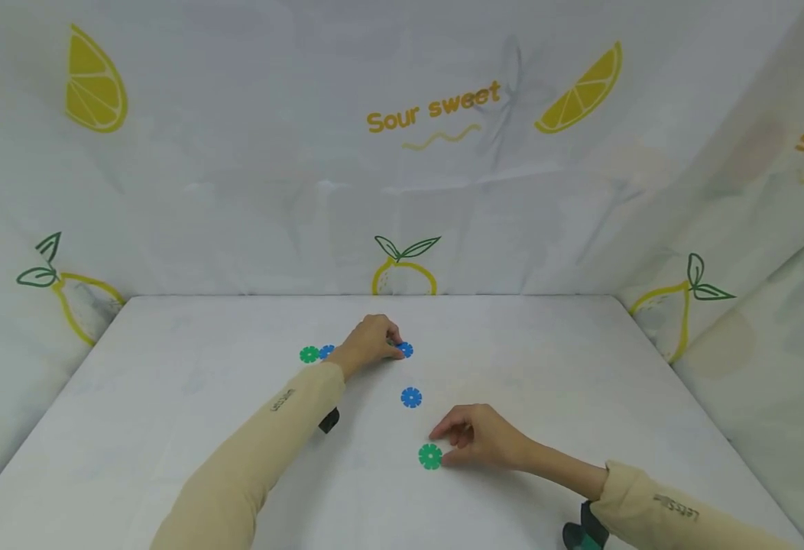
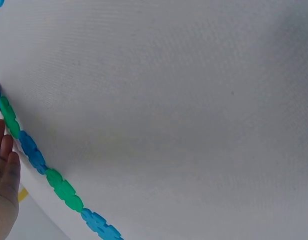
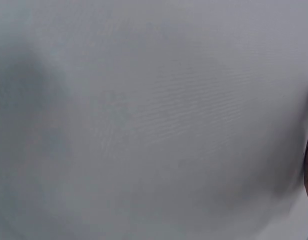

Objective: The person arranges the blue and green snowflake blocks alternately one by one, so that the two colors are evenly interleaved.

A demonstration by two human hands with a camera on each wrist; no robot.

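My left hand (image 1: pixel 369 340) is at the far middle of the table, thumb and fingers pinching the edge of a blue notched disc (image 1: pixel 405 349). This disc ends a row of interlocking discs; beneath the wrist the row is hidden in the head view, where a green disc (image 1: pixel 309 354) and a blue disc (image 1: pixel 327 351) show at its left. Links alternate green (image 2: pixel 64 190) and blue (image 2: pixel 32 152) in the left wrist view. My right hand (image 1: pixel 487 437) is nearer, fingers bent and apart, thumb tip right at the rim of a loose green disc (image 1: pixel 430 457).
A loose blue disc (image 1: pixel 411 397) lies between the two hands on the white table (image 1: pixel 546 359). Behind and beside the table hangs a white cloth (image 1: pixel 271 191) with lemon prints. Dark wrist devices (image 1: pixel 586 527) show below the sleeves.
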